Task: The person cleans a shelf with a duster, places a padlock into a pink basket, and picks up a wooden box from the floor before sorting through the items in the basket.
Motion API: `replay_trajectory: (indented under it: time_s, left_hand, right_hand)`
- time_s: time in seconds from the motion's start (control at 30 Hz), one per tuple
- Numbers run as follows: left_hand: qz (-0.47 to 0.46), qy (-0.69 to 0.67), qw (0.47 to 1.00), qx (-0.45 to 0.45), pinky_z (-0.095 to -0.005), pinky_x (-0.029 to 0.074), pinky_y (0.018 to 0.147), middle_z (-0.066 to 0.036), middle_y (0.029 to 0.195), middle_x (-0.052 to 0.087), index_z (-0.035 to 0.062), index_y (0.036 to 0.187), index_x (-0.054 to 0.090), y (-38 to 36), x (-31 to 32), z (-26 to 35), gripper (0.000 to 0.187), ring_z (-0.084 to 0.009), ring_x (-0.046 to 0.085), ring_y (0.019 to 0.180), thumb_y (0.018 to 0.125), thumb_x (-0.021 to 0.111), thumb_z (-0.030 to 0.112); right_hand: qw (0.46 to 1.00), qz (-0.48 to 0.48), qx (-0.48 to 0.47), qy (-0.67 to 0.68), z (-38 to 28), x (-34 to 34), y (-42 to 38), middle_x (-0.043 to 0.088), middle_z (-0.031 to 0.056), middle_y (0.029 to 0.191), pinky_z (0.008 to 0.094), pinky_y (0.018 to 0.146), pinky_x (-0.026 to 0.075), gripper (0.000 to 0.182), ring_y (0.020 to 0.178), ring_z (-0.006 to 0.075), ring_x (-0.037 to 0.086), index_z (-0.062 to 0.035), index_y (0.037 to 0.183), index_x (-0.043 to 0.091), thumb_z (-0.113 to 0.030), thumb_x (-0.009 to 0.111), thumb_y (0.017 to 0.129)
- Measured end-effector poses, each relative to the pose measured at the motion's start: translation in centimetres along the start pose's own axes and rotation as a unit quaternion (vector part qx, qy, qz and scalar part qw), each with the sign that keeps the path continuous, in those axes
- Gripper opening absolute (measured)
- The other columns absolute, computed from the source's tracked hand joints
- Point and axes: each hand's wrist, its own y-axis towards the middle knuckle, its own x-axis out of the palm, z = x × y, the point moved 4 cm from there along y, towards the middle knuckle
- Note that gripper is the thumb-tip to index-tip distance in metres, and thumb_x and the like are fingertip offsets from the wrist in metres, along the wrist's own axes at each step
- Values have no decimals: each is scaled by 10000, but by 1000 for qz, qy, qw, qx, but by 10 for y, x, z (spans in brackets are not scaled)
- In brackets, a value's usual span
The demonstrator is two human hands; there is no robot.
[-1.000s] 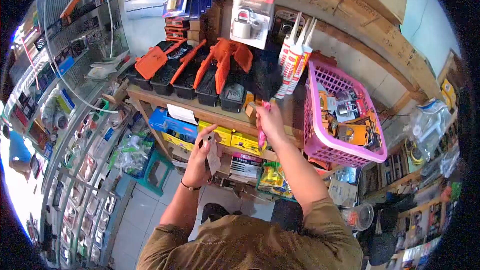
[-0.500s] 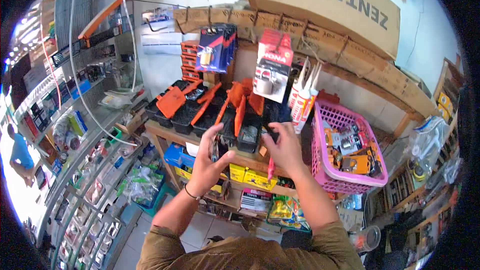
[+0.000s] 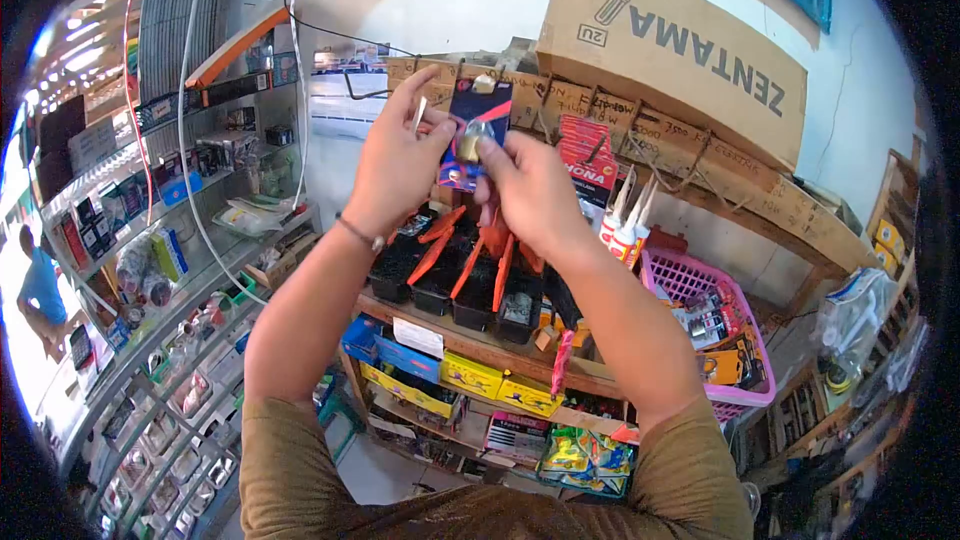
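A carded padlock [image 3: 472, 140], a brass body and steel shackle on a dark blue and red card, is in front of me at the hook rail. My right hand [image 3: 535, 190] pinches the pack from the right, thumb on the padlock's front and fingers behind the card. My left hand [image 3: 400, 155] is at the card's left edge, thumb toward it. Between its raised index finger and thumb is a thin pale object [image 3: 420, 114] whose kind I cannot tell. Below the hands, orange-handled tools [image 3: 465, 260] stand in black bins [image 3: 432, 295].
Red carded packs [image 3: 588, 152] hang to the right, above white sealant tubes [image 3: 625, 232]. A pink basket [image 3: 755, 350] with packaged goods stands on the right. A long cardboard box [image 3: 690, 50] rests above the hook rail [image 3: 650, 140]. Glass shelving [image 3: 190, 210] lines the left.
Both hands have risen from the bins to the hanging padlock packs. My right hand has closed on a pack. The view has shifted, so the bins appear lower.
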Motion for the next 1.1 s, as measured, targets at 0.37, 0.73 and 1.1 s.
replay_trajectory:
  time_s: [0.37, 0.73, 1.1]
  left_hand:
    - [33, 17, 999, 24, -205, 418, 611, -19, 722, 534, 14, 1076, 497, 5, -5, -27, 338, -69, 485, 647, 741, 518, -25]
    - [145, -66, 984, -77, -213, 411, 583, -30, 759, 530, 55, 1145, 460, -72, -15, -59, 350, -97, 495, 649, 845, 481, 234]
    - [71, -529, 627, -567, -369, 442, 612, -101, 862, 576, 56, 1122, 465, -331, 31, -186, 512, -244, 562, 727, 838, 353, 467]
  right_hand:
    - [984, -53, 121, 116, 17, 3, 9, 503, 32, 526, 239, 336, 344, 303, 382, 132, 478, -52, 709, 492, -299, 442, 879]
    - [988, -32, 129, 74, 66, -15, -81, 531, 46, 532, 191, 381, 351, 385, 423, 95, 495, -6, 810, 537, -349, 386, 898]
    - [892, 140, 337, -266, 241, -56, -225, 561, 180, 706, 395, 639, 429, 502, 714, 345, 569, 0, 829, 464, -460, 618, 702]
